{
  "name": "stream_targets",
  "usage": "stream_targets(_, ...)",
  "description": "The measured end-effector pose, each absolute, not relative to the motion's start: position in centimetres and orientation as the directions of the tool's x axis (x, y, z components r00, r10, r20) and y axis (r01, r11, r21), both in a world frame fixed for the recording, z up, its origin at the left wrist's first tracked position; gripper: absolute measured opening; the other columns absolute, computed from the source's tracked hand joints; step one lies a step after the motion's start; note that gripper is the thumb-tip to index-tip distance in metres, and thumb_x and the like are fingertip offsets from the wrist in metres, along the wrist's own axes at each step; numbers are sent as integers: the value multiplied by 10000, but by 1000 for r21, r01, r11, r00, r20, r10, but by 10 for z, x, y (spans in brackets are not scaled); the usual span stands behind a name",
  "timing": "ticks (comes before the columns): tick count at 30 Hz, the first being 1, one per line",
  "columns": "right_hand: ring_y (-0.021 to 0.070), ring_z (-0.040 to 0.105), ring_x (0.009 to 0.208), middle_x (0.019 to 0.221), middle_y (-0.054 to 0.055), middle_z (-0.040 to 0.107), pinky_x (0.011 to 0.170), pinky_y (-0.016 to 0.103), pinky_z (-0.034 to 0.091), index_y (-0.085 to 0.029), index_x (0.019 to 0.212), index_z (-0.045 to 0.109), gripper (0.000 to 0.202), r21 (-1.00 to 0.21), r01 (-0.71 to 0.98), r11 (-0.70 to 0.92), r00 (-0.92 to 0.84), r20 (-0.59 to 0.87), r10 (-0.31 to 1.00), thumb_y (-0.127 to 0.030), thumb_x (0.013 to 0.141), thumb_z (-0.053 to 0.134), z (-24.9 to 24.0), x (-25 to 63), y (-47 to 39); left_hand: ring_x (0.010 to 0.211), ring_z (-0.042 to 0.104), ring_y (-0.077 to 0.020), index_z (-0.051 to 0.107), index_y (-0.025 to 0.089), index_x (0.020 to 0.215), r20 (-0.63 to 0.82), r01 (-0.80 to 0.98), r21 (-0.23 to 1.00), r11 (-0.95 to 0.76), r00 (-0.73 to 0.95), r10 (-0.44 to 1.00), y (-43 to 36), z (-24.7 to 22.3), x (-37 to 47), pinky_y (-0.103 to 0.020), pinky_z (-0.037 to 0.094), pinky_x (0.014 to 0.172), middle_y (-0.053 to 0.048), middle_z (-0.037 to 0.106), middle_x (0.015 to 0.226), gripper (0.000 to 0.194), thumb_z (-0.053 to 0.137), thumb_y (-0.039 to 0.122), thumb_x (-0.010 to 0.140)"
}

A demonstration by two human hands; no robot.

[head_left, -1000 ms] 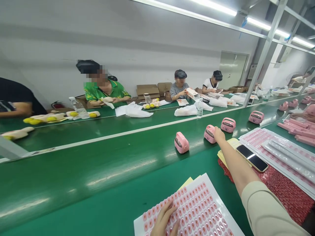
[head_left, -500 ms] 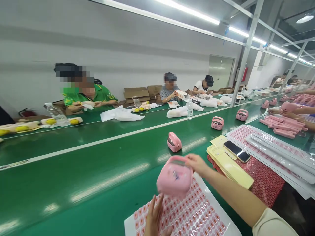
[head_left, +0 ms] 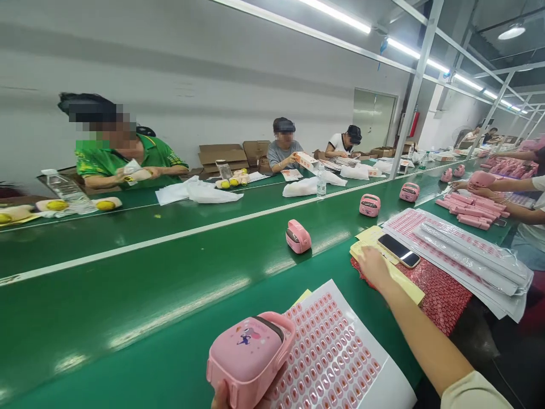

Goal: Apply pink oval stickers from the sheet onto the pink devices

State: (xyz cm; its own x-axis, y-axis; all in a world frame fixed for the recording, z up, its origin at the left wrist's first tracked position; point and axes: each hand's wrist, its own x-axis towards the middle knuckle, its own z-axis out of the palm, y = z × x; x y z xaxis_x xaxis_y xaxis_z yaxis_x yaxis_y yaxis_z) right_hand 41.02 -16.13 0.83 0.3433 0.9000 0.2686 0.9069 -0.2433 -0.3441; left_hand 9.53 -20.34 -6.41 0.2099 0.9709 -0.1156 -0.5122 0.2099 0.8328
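Head view: the pink case [head_left: 246, 353] has passed into my left hand [head_left: 219, 396], lower centre, partly over the sticker sheet [head_left: 330, 346]. That frees my right hand [head_left: 375, 269], now at the yellow papers [head_left: 405, 284]; whether it grips any, I cannot tell.

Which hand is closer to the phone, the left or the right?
The right hand. It is at the yellow papers, just beside the phone. The left hand is farther off, low in the picture, holding a pink case.
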Motion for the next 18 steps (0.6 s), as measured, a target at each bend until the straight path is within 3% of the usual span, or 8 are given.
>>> stream_targets(4,258,507,896,839,151,598,798,364,361,-114,769,618,231,-326,873,-363,456,281,845,-149,802,392,-4,451,-157,1119,473,-319,407,367,1225,-118,-569,801,187,155,981,-204,-53,98,-475,502,803,-7,621,1106,662,504,619,620)
stream_targets(10,247,488,950,890,110,605,768,321,352,-150,709,615,183,-383,822,-422,543,300,784,-210,766,451,-18,458,-150,1080,508,-313,435,352,1208,-173,-615,764,196,97,980,-202,-48,102,-470,486,823,-4,647,1061,643,532,592,621)
stream_targets(18,176,538,786,783,43,614,677,260,377,-165,700,595,214,-492,776,-394,567,270,779,-264,765,416,-22,471,-147,1021,549,-310,476,248,1188,-381,-593,759,269,-70,922,-210,-42,117,-410,492,834,-42,677,960,737,576,638,570)
